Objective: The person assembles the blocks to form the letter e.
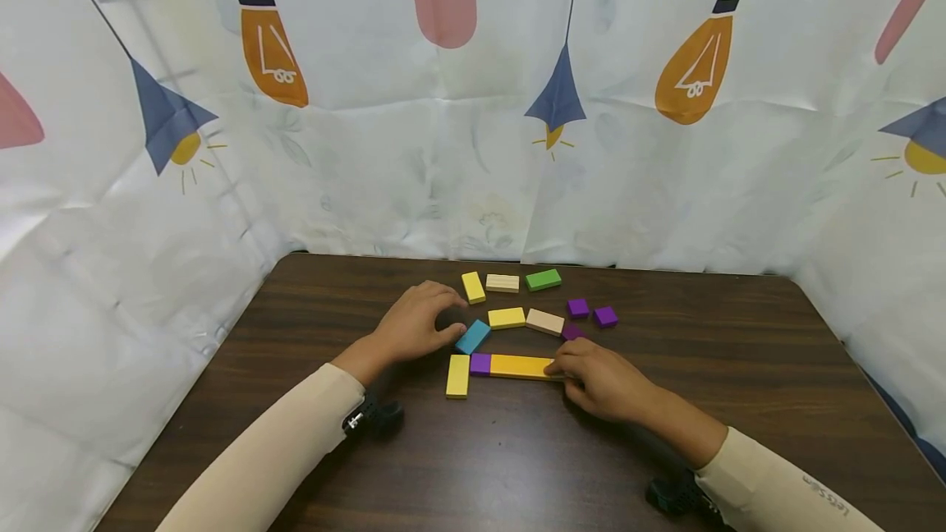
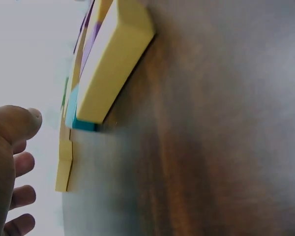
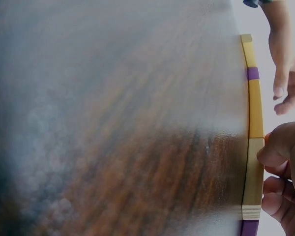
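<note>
My right hand [image 1: 608,380] is at the right end of a row of blocks. In the right wrist view, its thumb and fingers pinch a pale wooden block [image 3: 254,172]. That block meets the end of a long orange-yellow block [image 1: 519,366], followed by a small purple block [image 1: 480,364] and a yellow block [image 1: 457,376] set crosswise. To the left, my left hand [image 1: 415,320] hovers with fingers loosely bent around nothing. Its thumb is near a tilted blue block [image 1: 473,337]. The right hand mostly hides the pale block in the head view.
Behind the row lie a yellow block [image 1: 506,318], a pale wooden block [image 1: 544,322] and small purple blocks [image 1: 578,309]. Farther back are another yellow block [image 1: 474,287], a light wooden block [image 1: 502,283] and a green block [image 1: 543,279]. A printed curtain [image 1: 473,179] hangs behind the dark table [image 1: 473,466].
</note>
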`<state>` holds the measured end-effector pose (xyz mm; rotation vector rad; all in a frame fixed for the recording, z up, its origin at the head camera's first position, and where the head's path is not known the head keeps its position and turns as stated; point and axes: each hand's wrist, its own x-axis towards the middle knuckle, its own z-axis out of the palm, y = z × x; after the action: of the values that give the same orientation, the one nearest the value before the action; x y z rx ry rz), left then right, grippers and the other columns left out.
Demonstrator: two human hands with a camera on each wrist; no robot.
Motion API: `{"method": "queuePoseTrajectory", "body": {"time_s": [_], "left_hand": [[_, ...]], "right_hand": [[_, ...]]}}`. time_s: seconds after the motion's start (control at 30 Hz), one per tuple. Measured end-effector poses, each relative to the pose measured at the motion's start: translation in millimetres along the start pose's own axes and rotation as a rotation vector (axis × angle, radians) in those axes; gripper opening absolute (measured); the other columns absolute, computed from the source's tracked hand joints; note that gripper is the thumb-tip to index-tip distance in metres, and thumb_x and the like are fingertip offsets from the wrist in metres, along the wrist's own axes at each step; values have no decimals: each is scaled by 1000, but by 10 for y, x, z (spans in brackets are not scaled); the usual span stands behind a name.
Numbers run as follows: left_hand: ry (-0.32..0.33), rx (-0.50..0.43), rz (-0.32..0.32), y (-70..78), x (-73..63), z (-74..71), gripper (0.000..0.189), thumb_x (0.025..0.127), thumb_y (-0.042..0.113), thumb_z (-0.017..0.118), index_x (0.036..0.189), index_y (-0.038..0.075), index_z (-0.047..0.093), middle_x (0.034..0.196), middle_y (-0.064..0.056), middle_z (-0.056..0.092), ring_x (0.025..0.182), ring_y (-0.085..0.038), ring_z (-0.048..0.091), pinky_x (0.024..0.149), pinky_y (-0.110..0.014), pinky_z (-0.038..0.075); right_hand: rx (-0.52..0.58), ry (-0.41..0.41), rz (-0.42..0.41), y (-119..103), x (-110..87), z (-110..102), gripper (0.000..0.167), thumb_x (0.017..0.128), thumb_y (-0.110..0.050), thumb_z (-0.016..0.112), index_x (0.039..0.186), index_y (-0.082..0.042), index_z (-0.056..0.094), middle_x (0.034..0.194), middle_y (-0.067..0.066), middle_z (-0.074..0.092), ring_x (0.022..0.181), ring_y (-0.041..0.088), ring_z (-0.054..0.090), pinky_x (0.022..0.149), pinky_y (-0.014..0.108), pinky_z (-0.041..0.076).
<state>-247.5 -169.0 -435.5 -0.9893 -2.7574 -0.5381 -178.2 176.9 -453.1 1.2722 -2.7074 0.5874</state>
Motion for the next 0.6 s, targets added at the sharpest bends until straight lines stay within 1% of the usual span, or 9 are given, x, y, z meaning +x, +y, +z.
{"method": "queuePoseTrajectory", "body": {"time_s": [0.1,0.23,0.6], "left_hand": [[5,2,-41,-51,70,9,36,93,31,77,122,11,72,125,-7,67,125,-31,55,106,-56,41],[-7,0,-92,-102,147,15,41,93,33,77,126,9,70,130,-9,65,128,-33,53,108,-58,39],[-75,17,-170,-207,304,58,52,94,37,76,135,8,64,136,-11,62,133,-35,49,112,-56,36]], "right_hand": [[1,0,-1,0,0,-2,26,88,-1,73,111,-13,75,107,-4,64,98,12,58,81,32,55],[2,-1,-2,-1,-1,2,26,89,-1,73,111,-13,76,107,-4,64,97,11,58,81,31,55],[5,-10,5,2,-6,-5,25,90,-1,72,112,-13,75,108,-4,64,99,11,58,82,32,55]]}}
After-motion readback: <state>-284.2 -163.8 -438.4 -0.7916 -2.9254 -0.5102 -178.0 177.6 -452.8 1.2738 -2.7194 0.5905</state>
